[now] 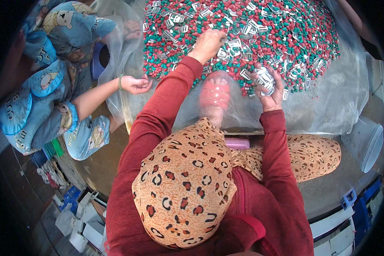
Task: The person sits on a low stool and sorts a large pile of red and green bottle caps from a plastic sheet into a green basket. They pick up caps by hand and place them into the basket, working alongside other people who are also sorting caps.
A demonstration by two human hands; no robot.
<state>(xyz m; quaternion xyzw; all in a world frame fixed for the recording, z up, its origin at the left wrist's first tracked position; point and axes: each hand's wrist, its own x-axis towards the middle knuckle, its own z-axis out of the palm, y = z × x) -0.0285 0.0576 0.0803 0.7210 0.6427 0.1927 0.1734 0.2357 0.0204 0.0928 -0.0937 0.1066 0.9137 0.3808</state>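
Observation:
My left hand (209,44) reaches into a wide spread of small red and green cone-shaped pieces (294,30). Its fingers are pinched together beside some white slotted buckles (234,47); whether something small is between the fingertips is hidden. At the near edge of the spread, my right hand (270,91) is turned palm up, its fingers curled around a handful of white slotted buckles (265,80). More such buckles lie scattered among the cones, several of them close to both hands.
The pieces lie on a translucent plastic sheet (328,102). A foot in a pinkish-red sandal (215,94) is between my arms. At left a co-worker in blue patterned clothes (47,106) rests a hand (136,84) near the sheet. Stacked clear tubs (367,143) stand at right.

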